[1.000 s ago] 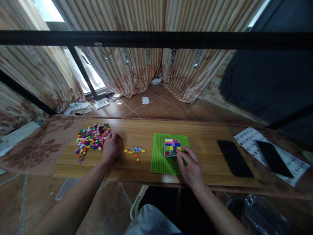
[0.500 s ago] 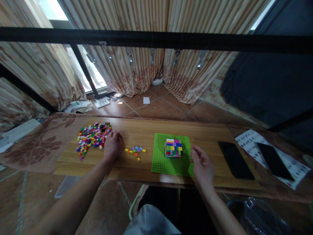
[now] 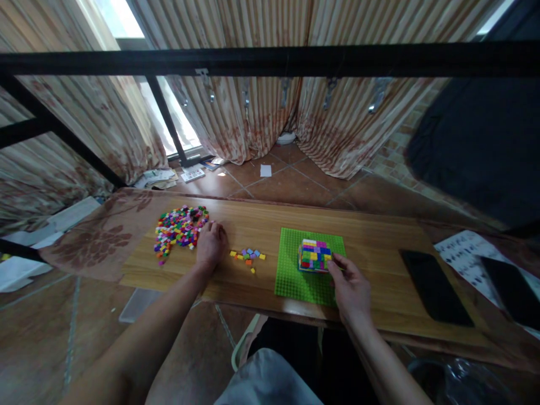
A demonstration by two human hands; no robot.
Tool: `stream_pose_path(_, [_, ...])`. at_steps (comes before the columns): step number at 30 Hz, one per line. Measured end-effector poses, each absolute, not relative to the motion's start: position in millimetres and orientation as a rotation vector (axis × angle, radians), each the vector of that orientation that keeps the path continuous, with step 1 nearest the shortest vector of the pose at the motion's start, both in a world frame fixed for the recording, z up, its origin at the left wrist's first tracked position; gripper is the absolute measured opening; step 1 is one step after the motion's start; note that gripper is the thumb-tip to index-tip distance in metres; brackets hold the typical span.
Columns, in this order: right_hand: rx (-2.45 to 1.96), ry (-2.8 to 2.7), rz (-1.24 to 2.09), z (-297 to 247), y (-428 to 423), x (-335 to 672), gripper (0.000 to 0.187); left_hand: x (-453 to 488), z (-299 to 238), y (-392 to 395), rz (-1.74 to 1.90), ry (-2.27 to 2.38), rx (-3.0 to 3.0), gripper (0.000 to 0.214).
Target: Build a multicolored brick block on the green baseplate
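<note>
A green baseplate [image 3: 295, 278] lies on the wooden board [image 3: 371, 242], with a multicoloured block of small bricks [image 3: 314, 255] built on it. My right hand [image 3: 350, 288] rests at the block's near right corner, fingertips touching its side; whether they hold anything is hidden. My left hand [image 3: 211, 247] lies curled, knuckles up, on the board between a big heap of loose coloured bricks [image 3: 179, 226] and a small scatter of bricks [image 3: 248, 257]. I cannot see anything in that hand.
Two black phones [image 3: 434, 286] [image 3: 512, 291] lie at the right, the farther one on a printed sheet [image 3: 464, 253]. A patterned cloth [image 3: 97, 242] covers the table's left end. A black bar [image 3: 270, 62] crosses overhead; curtains and a tiled floor lie beyond.
My right hand left the block, drew back to the right, then returned to the block's near right corner. The left hand stayed put. The camera turned left.
</note>
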State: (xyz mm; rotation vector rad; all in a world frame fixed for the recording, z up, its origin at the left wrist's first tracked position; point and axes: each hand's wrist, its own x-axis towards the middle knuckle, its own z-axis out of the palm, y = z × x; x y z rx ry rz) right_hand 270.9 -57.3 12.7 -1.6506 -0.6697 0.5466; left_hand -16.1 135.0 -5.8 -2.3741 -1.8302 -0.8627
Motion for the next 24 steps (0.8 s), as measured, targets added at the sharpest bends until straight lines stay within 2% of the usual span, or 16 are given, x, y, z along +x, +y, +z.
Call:
stream_pose_path(4, [-1.741,-0.842,0.188,37,-65,261,0.04,-17,-8,135,-0.867,-1.845,-2.379,0.017])
stream_pose_path(6, [-1.701,-1.038,0.1,51,-68,247,0.03,-17,-9,135,-0.862,-1.846,-2.382,0.017])
stream_pose_path(9, [-1.565,-1.422,0.258,57,-69,218,0.018,-17,-10,135,-0.858,-1.85,-2.382,0.018])
stream_pose_path(13, [-1.501,-1.679,0.393,36,-59,180,0.016,-17,-11,135,-0.892,-1.848,-2.382,0.018])
stream_pose_path(18, [-1.531,-1.76,0.336,11,-35,161,0.015,-16,-10,134,-0.912,-1.871,-2.4,0.018])
stream_pose_path(24, [-1.628,-1.86,0.173,6,-5,146,0.012,-16,-9,133,-0.912,-1.85,-2.4,0.017])
